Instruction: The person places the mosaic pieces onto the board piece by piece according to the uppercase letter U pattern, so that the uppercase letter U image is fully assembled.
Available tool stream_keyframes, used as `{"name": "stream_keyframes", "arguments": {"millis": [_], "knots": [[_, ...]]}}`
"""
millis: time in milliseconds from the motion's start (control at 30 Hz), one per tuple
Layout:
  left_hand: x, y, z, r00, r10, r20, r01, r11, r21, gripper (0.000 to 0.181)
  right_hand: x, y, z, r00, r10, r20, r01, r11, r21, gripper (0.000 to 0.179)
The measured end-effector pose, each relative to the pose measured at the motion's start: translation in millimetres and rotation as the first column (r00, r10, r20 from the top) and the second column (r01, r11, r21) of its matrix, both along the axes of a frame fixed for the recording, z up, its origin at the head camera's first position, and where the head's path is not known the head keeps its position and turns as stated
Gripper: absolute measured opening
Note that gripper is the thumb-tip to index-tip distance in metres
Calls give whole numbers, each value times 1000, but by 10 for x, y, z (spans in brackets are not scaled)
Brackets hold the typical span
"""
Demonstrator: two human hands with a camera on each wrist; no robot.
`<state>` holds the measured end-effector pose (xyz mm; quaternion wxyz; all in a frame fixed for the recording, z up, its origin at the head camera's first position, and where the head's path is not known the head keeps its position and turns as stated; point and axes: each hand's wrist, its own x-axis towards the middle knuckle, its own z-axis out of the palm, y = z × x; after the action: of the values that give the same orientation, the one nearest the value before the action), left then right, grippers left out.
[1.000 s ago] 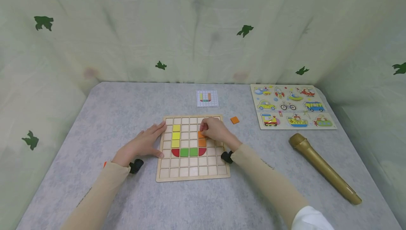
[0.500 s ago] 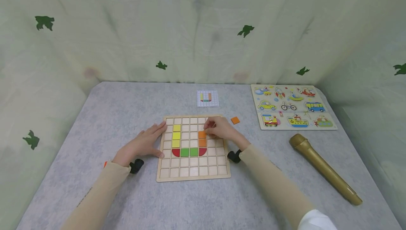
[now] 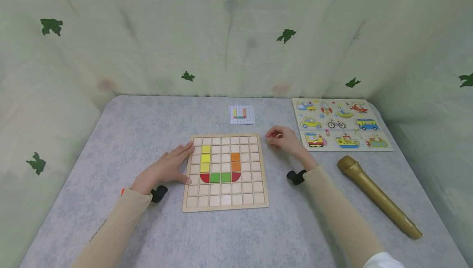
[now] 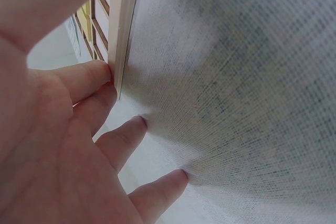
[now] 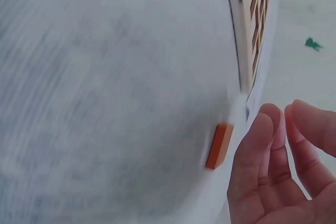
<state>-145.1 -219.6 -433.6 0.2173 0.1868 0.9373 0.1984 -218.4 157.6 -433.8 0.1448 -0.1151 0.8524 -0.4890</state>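
Note:
A wooden grid board (image 3: pixel 225 209) lies mid-table. Yellow tiles (image 3: pixel 205 158), green tiles (image 3: pixel 220 177), red quarter-round tiles (image 3: pixel 235 177) and two orange tiles (image 3: pixel 235 162) form a U on it. At the board's left edge rests my left hand (image 3: pixel 168 165), fingers spread; in the left wrist view some fingertips touch the cloth beside the frame (image 4: pixel 122 35). My right hand (image 3: pixel 283 141) hovers right of the board, fingers loosely bent, thumb and fingertips apart. Close by in the right wrist view a loose orange tile (image 5: pixel 219 146) lies on the table, hidden under the hand in the head view.
Behind the board lies a small card (image 3: pixel 242 115) printed with a coloured U. A vehicle puzzle board (image 3: pixel 341 130) sits at the back right, with a gold microphone (image 3: pixel 378 196) in front of it. Something orange (image 3: pixel 122 191) peeks out by the left sleeve.
My right hand has let go of the upper orange tile in the grid and moved right, off the board and over the loose orange tile. The left hand stays put.

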Motion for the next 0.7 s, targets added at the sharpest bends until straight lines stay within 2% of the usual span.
{"name": "stream_keyframes", "arguments": {"millis": [67,200,333,500,700], "knots": [[1,1,2,1000,-1,1,1,1000,3,106,-72,93,-108,1000,-28,-1,28,1000,-12,14],[1,3,3,1000,-1,3,1,1000,6,106,-105,174,-130,997,-71,9,72,997,-18,13],[1,2,3,1000,2,4,-2,1000,3,106,-139,189,-162,992,-116,40,113,991,68,18],[-2,-1,-1,1000,2,3,-2,1000,4,106,-158,180,-215,994,-107,33,99,979,178,22],[-2,1,-2,1000,3,3,-3,1000,1,106,-158,155,-226,994,-106,-2,104,968,227,18]]}}
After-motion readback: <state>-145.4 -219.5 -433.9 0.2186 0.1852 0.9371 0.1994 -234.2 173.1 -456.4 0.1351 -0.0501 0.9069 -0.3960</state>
